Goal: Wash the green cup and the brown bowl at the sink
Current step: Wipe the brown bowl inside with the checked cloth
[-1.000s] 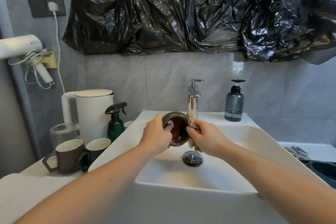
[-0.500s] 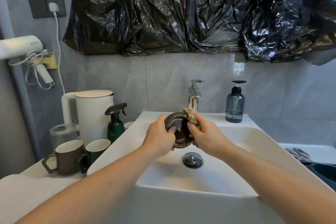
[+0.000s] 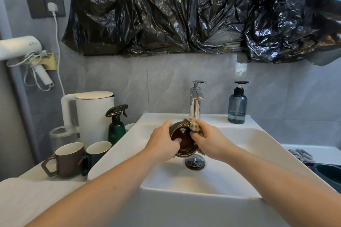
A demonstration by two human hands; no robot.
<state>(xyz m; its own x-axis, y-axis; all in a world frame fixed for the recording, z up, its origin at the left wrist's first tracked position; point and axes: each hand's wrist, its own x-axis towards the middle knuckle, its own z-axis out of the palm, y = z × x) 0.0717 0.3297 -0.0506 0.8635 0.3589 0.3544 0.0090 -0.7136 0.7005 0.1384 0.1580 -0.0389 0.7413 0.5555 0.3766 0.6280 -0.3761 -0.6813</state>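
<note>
Over the white sink (image 3: 239,145), my left hand (image 3: 162,143) grips the brown bowl (image 3: 183,142) by its left rim, thumb inside, with the bowl tilted so its glossy inside faces me. My right hand (image 3: 208,140) holds a checked cloth (image 3: 195,127) pressed against the bowl's upper right rim, just below the chrome tap (image 3: 196,101). No water is seen running. The green cup (image 3: 96,152) stands on the counter left of the sink, behind a brown mug (image 3: 66,160).
A white kettle (image 3: 92,114), a green spray bottle (image 3: 116,125) and a clear jar (image 3: 61,136) stand at the left. A blue soap dispenser (image 3: 237,105) sits on the sink's back right corner. The drain plug (image 3: 195,161) lies under the bowl. A dark basin (image 3: 326,171) is at the right.
My right hand has carried the cloth up from the bowl's right side to its upper rim. The bowl has tilted a little in my left hand.
</note>
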